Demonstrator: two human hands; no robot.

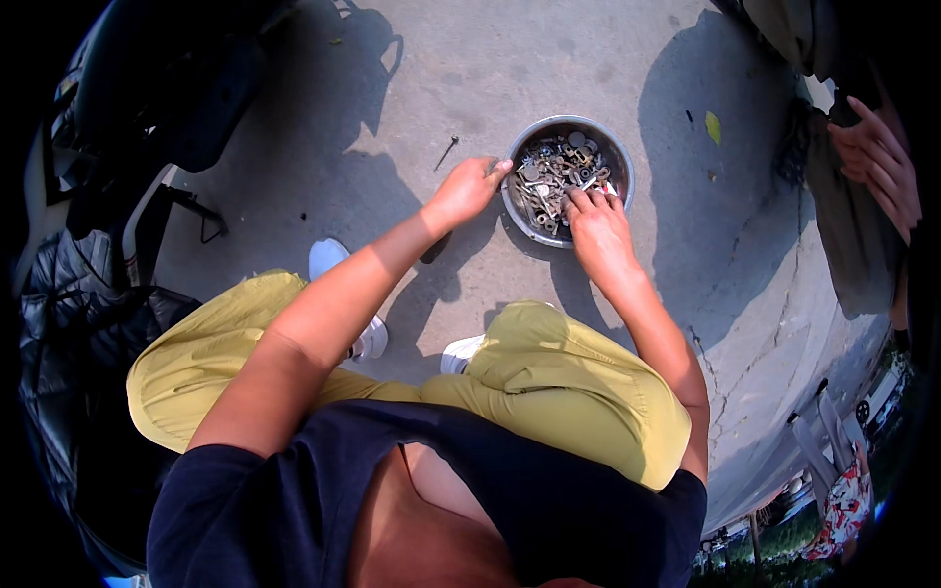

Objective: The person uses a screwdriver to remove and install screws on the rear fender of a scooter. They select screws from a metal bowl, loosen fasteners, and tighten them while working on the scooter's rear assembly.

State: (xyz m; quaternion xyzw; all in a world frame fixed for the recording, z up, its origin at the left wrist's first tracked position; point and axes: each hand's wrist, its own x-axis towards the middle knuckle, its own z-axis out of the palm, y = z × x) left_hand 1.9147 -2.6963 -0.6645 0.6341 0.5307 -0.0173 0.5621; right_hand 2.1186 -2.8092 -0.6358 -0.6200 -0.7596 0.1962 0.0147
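Observation:
A round metal bowl (pixel 623 157) stands on the concrete, filled with a mix of bolts, nuts and washers (pixel 549 169). At its left rim is my left hand (pixel 465 190), thumb lying on the edge and the other fingers mostly hidden beneath; it seems to grip the rim. My right hand (pixel 600 223) reaches over the near right rim, its fingers curled down into the hardware. Whatever those fingertips hold is hidden. Close by them lie a pale bolt and a small red bit.
A single bolt (pixel 447 152) lies on the ground left of the bowl. Another person's hand (pixel 875 162) and dark clothing show at the right. A yellow-green leaf (pixel 713 127) lies beyond the bowl. At the left are a dark padded jacket (pixel 74 314) and metal frame parts.

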